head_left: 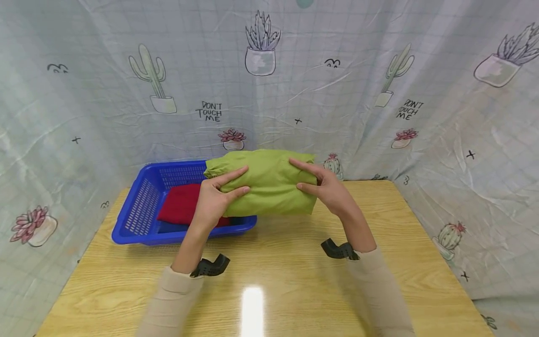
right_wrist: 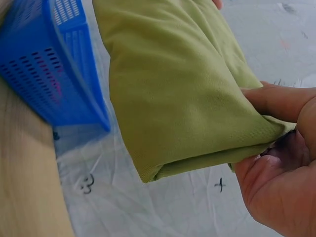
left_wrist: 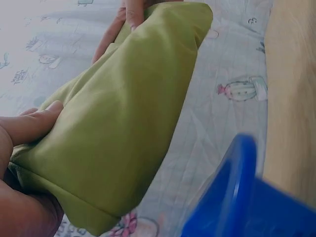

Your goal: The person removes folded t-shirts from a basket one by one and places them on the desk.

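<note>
A folded lime-green cloth [head_left: 273,182] is held up off the table in both hands. My left hand [head_left: 210,201] grips its left end, with the thumb on the near face. The right hand [head_left: 332,189] grips the opposite end. Folded layers show along an edge of the green cloth [right_wrist: 182,98] in the right wrist view. Behind and below its left end stands a blue plastic basket [head_left: 139,213] with perforated walls. Inside the basket lies a folded red cloth [head_left: 178,203], partly hidden by my left hand and the green cloth.
The wood-grain table [head_left: 286,262] spreads under the hands and reflects a bright light near its front. A pale curtain [head_left: 294,93] printed with cacti and potted plants hangs behind the table and along both sides. Dark wrist mounts [head_left: 210,266] sit at the sleeve cuffs.
</note>
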